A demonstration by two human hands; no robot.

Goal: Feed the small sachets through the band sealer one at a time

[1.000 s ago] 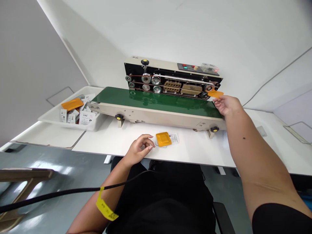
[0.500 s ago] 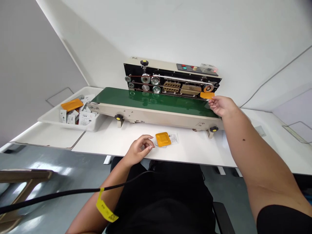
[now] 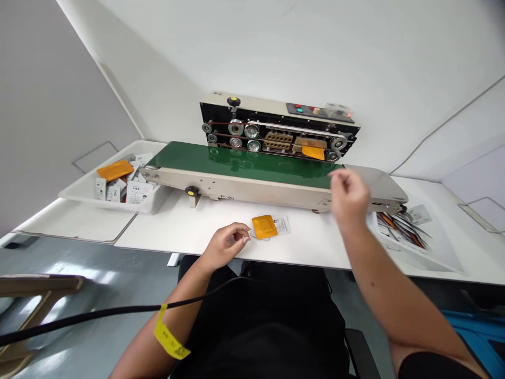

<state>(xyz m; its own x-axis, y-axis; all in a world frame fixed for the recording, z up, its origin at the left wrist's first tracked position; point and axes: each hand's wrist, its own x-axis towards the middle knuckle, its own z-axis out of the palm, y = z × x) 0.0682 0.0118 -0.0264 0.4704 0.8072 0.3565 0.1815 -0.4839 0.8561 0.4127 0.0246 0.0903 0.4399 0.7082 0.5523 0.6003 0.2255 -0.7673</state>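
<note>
My left hand (image 3: 228, 245) rests at the table's front edge, fingers loosely curled with a gap before the thumb, holding nothing. Just right of its fingertips lies an orange packet (image 3: 264, 226), partly over a clear printed sachet (image 3: 282, 225). My right hand (image 3: 350, 199) is over the right part of the conveyor's front side; its fingers are bent and smeared by motion. Behind it, another orange packet (image 3: 313, 152) sits by its top edge in the band sealer (image 3: 278, 123), below the brass block, hanging over the green belt (image 3: 236, 164).
A white bin (image 3: 148, 205) at left holds several white sachets and an orange packet (image 3: 115, 170). At right, a second bin (image 3: 442, 252) holds a stack of packets (image 3: 402, 229). A black cable (image 3: 98, 315) crosses above my left forearm.
My right hand has let go of the orange packet at the sealer and pulled back toward me. That packet has moved left along the sealer. My left hand has hardly moved.
</note>
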